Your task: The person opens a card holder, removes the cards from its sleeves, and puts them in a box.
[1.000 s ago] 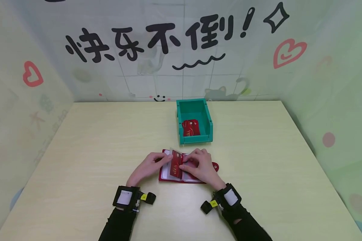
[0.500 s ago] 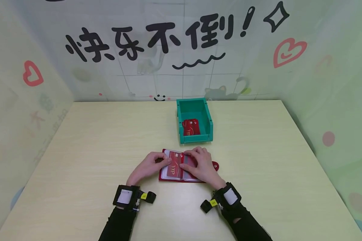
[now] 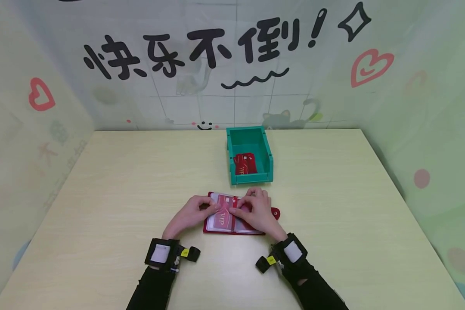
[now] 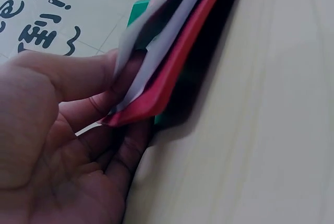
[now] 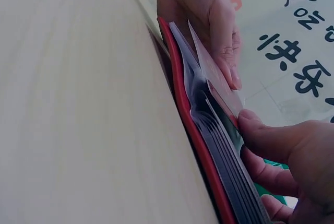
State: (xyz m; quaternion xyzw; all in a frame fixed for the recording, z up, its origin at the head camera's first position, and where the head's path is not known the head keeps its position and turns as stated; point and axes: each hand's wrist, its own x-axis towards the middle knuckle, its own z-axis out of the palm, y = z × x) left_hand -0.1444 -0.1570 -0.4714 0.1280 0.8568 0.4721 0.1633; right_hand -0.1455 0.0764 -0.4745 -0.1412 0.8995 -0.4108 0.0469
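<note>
In the head view, a red card holder (image 3: pixel 242 227) lay spread on the worktop (image 3: pixel 139 172), its round red tab (image 3: pixel 275 213) showing beyond the right hand (image 3: pixel 260 213). A red VIP card (image 3: pixel 223 217) sat at the left page, under a glossy clear pocket page (image 3: pixel 211 224). The left hand (image 3: pixel 190 217) held the holder's left edge, thumb over the page; the right hand was narrow, its thumb at the card's inner edge near the spine. Just beyond stood a green bin (image 3: pixel 252 178) with more red cards (image 3: pixel 246 164) lying in its near end. In the left wrist view, the left thumb pressed the outer page against a finger tucked behind it, while other fingers reached under the red cover (image 4: pixel 172 75). In the right wrist view, the right thumb touched the card's edge beside a stack of leaves (image 5: pixel 229 156); whether it gripped the card could not be told.
</note>
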